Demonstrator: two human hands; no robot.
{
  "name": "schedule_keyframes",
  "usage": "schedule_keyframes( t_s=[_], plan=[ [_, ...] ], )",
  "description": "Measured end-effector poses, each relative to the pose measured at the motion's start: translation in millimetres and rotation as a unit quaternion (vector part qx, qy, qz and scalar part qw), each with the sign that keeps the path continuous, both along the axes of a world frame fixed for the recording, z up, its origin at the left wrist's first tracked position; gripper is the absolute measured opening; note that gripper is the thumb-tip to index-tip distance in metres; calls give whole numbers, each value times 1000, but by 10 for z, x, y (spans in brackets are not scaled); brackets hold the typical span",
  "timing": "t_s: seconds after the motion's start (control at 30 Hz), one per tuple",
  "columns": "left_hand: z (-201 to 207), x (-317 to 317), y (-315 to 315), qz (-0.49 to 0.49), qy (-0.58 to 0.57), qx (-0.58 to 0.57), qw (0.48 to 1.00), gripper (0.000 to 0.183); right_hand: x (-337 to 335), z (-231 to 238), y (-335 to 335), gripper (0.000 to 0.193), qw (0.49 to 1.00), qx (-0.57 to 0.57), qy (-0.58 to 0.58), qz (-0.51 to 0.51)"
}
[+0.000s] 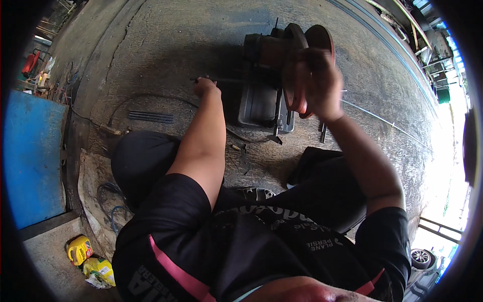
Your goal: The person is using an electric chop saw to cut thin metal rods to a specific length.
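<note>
The person sat low before a chop saw [270, 52] that stood on the concrete floor [166, 65], the left hand [205, 86] off to the machine's left with its fingers curled round a thin dark bar [229, 80]. That bar ran rightward from the grip to the saw, just above the grey base [255, 108], where shadow hid how it was seated. The right hand [323, 83] was raised at the reddish guard [297, 103], blurred, so whether its fingers gripped anything could not be told. Doing this step well seemed to call for a square, level bar, steadied by the left hand well apart from the wheel, and firmly clamped by the screw vise [278, 113] before any downward pressure. The right hand's stroke would best have been slow and even, since forcing it could have bound the wheel or kicked the bar. The black cable [246, 138] curved past the base's near edge and deserved a clear path, while four dark bars [151, 117] lay side by side on the floor near the left forearm.
</note>
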State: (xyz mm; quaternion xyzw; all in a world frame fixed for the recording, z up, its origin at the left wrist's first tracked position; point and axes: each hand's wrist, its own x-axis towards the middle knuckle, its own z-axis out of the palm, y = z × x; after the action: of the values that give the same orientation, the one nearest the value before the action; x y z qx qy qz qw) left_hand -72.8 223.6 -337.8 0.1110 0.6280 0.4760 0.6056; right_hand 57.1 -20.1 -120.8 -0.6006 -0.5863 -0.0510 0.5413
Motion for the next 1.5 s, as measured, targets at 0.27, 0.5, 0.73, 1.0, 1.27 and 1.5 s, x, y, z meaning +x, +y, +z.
schedule_keyframes(
  t_s=[0.27, 0.5, 0.73, 1.0, 1.27, 1.5],
  plan=[
    [536, -122, -43, 64, -35, 47, 996, 28, -540, -858, 668, 29, 876, -336, 346, -15],
    [1167, -196, 82, 71, -111, 145, 981, 19, -516, -1266, 1503, 45, 735, -190, 649, 46],
    [1440, -247, 196, 72, -216, 237, 944, 19, -525, -803, 1997, 29, 750, -98, 655, -8],
    [1293, -168, 200, -54, -181, 433, 881, 24, -770, -611, 2260, 25, 624, -14, 766, 151],
    [1049, -363, 627, 11, -45, 373, 927, 20, -1084, -940, 2708, 32, 653, -186, 730, 79],
    [755, -341, 982, -203, 450, 276, 825, 21, -1043, -1750, 2636, 47, 740, -468, 481, -47]
  ],
)
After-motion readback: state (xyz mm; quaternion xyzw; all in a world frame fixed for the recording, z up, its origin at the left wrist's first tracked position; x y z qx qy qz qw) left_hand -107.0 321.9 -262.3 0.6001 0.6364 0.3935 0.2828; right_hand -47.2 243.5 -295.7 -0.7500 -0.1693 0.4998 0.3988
